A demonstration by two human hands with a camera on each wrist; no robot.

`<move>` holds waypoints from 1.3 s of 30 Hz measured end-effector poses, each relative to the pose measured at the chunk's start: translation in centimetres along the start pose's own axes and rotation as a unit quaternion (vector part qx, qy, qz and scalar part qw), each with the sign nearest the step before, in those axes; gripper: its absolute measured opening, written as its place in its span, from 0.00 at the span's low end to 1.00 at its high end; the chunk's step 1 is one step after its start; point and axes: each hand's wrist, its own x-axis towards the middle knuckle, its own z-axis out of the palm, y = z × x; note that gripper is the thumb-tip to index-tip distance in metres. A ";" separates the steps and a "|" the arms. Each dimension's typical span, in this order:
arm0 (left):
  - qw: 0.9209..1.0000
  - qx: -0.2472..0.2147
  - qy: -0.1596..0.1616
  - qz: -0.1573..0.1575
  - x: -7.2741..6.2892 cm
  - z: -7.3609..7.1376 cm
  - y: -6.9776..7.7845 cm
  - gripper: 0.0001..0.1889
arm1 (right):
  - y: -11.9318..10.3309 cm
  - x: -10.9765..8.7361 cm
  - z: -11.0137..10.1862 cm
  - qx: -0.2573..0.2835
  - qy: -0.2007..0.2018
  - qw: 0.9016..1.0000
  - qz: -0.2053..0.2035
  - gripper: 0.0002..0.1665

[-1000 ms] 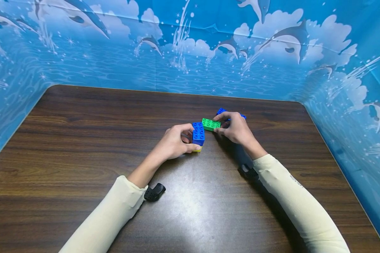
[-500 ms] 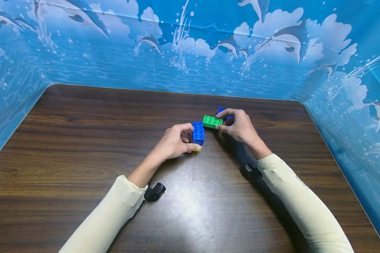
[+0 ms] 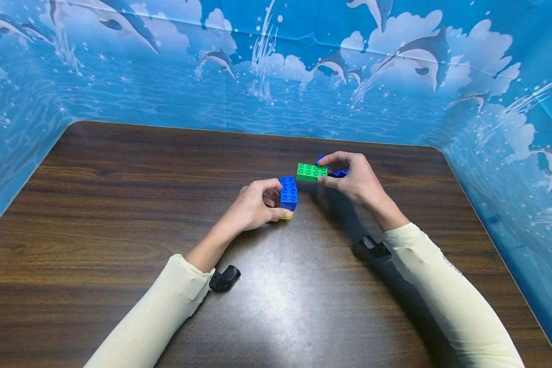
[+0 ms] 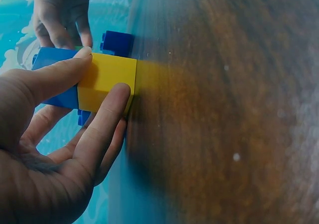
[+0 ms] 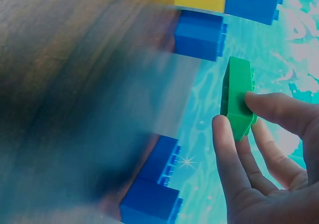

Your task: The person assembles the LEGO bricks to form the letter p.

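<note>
My left hand (image 3: 257, 207) holds a two-brick stack between thumb and fingers: a blue brick (image 3: 288, 197) on top of a yellow brick (image 4: 102, 77). The stack stands on the table, mostly visible past the fingertips. To its right and slightly farther back, my right hand (image 3: 356, 178) pinches a green brick (image 3: 310, 173) at its right end. In the right wrist view the green brick (image 5: 238, 97) is off the table, its studs facing up and away from the wood. A small gap separates it from the stack.
Loose blue bricks (image 3: 340, 174) lie behind the right hand, partly hidden by it. The right wrist view has two blue bricks (image 5: 150, 201) side by side and another blue brick (image 5: 199, 35) near the stack. A dolphin-print curtain (image 3: 276, 76) borders the dark wooden table (image 3: 142, 168).
My right hand has raised the green brick and drawn it slightly right and back, away from the stack. My left hand keeps its grip and has hardly moved.
</note>
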 end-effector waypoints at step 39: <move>1.000 0.007 -0.002 0.007 0.0 0.1 -0.1 0.16 | -2.1 -2.2 0.0 0.095 -0.075 0.991 -0.051 0.25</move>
